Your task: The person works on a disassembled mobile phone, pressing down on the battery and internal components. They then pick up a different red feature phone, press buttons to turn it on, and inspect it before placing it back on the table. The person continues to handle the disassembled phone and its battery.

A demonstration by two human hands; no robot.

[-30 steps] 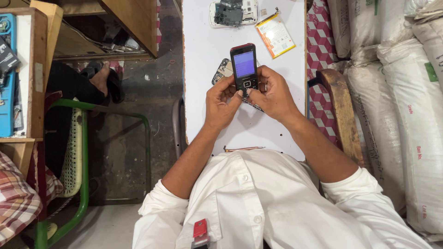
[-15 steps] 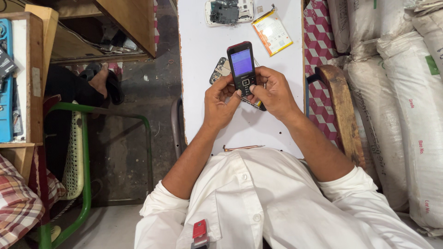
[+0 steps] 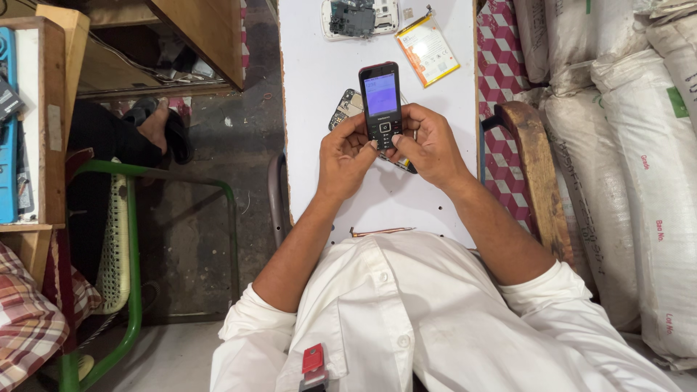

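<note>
Since the earlier frame the phone (image 3: 381, 104) has shifted a little upward and toward the left on the table, and both hands went with it; the grip looks the same to me. From my seat I see the left hand (image 3: 347, 156) closed around the lower left edge of the phone, its thumb lying on the keypad. The right hand (image 3: 428, 145) is closed on the lower right edge, thumb also at the keys. The phone is a dark bar type with a lit bluish screen, held just above the white table (image 3: 435, 196), screen facing up.

Under the phone, partly hidden by it, lies a circuit board (image 3: 347, 107); I cannot tell if it touches the phone. Further up the table sit an opened phone body (image 3: 359, 17) and a flat yellow-white battery (image 3: 427, 52), well apart from the hands. Near the white shirt (image 3: 435, 319) a thin wire (image 3: 381, 232) lies on the table edge.
</note>
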